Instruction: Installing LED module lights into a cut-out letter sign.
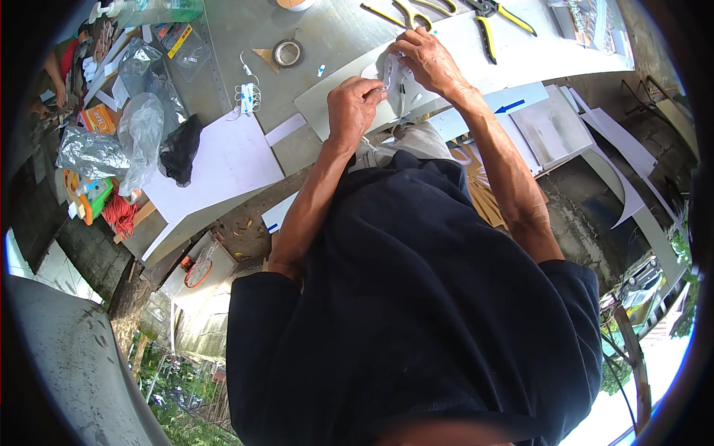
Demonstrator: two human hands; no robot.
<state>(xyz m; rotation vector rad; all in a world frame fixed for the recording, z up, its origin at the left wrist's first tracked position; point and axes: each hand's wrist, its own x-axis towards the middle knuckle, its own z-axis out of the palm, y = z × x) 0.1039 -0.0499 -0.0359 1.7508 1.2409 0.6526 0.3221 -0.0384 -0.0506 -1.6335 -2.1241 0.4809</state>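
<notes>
Above the white sheet on the table, a thin white strip or wire [389, 71] runs between my two hands. My left hand [352, 111] is closed, its thumb and fingertips pinching the lower end of it. Higher up and to the right, my right hand [430, 65] bends over the upper part, fingers closed on it. The fingers hide part of the strip, so its exact kind does not show. Just below my right hand, a thin dark and white piece [403, 97] stands or hangs near the table's edge. A white wire bundle with blue bits [248, 97] lies farther left.
Beyond my right hand lie yellow-handled scissors [407, 15] and yellow-black pliers [487, 39]. A tape roll [288, 52] sits left of centre. Plastic bags [141, 130], red cord [120, 215] and scraps crowd the left side. Someone else's arm [56, 78] shows at far left.
</notes>
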